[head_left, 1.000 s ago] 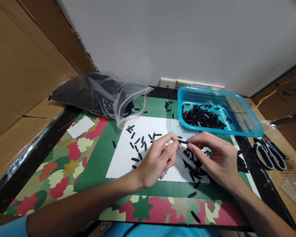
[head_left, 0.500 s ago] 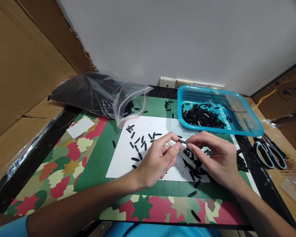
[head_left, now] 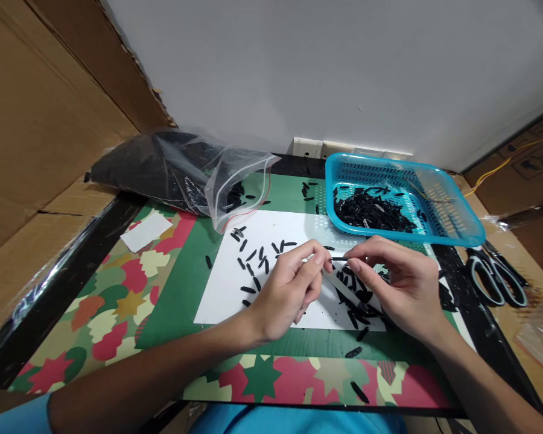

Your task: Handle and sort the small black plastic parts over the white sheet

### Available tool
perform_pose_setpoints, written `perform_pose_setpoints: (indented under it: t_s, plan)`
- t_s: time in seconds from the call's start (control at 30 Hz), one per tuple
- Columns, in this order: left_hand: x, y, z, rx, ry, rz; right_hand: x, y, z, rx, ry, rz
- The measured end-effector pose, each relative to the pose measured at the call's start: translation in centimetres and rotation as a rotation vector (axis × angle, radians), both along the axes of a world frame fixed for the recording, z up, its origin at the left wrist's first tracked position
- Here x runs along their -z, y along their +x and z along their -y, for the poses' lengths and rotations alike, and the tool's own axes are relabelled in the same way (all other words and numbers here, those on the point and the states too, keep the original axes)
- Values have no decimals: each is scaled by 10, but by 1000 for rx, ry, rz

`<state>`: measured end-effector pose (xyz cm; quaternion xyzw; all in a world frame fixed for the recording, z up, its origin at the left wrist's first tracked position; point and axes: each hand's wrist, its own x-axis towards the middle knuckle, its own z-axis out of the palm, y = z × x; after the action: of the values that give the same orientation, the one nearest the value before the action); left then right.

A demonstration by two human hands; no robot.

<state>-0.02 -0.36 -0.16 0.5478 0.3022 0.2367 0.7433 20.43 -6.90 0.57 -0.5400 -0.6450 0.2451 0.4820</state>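
Note:
Between the fingertips of my left hand [head_left: 294, 286] and my right hand [head_left: 396, 283] is a small black strip [head_left: 339, 258], pinched at both ends above the white sheet [head_left: 226, 289]. A pale, thin stick-like tool [head_left: 347, 292] also sits in my left hand and slants down to the right. Under and beside my right hand lies a heap of black pieces [head_left: 359, 316]. More black pieces [head_left: 263, 263] are scattered on the sheet to the left of my left hand.
A blue basket [head_left: 473, 232] holds many black pieces at the back right. Scissors [head_left: 489, 280] lie beside it. A clear zip bag [head_left: 163, 172] full of black pieces rests at the back left. A small white paper [head_left: 146, 232] is at the left.
The black strip has turned and now looks thinner, level between my fingertips. My right fingertips have shifted slightly right, so the gap between the hands is a little wider.

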Motion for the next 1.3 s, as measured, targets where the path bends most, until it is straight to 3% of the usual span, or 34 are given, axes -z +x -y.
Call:
perform_pose_setpoints:
  t_s: [0.2,0.37,0.53,0.77,1.3]
  plan:
    - [-1,0,0,14,17,26,0,3,2,-21,59,-34]
    - [-3,0,2,45,-8,59,2,-3,1,-50,-1,-72]
    - [-5,1,3,27,-9,78,-1,-9,-2,-1,-115,-221]
    - [-6,0,4,5,-8,73,-6,-12,-7,-45,-258,-425]
    - [-3,5,3,-5,40,68,-1,-16,-6,-165,-401,-730]
